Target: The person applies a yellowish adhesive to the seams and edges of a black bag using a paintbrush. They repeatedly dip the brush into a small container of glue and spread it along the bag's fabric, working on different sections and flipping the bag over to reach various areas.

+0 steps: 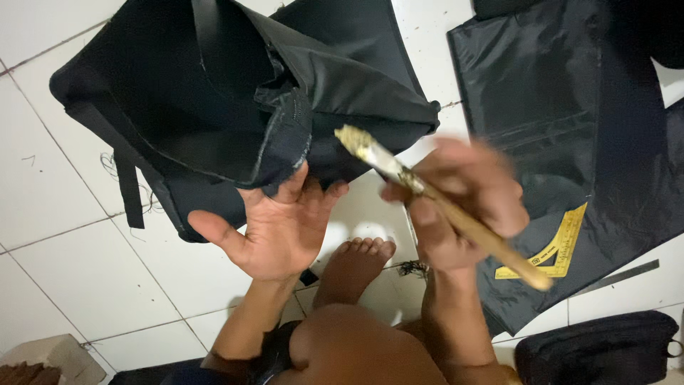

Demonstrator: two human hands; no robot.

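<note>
right hand [456, 207] grip clamped on a wooden-handled brush [442, 203], bristles yellowish with glue. left hand [274, 224] grip apart, fingertips under the black fabric bag [214, 100], just left of the bristles.

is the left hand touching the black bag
Touching. The head view shows the left hand open, palm up, its fingertips pressed under the folded fabric edge of the black bag. The right hand holds a brush clear of it.
</note>
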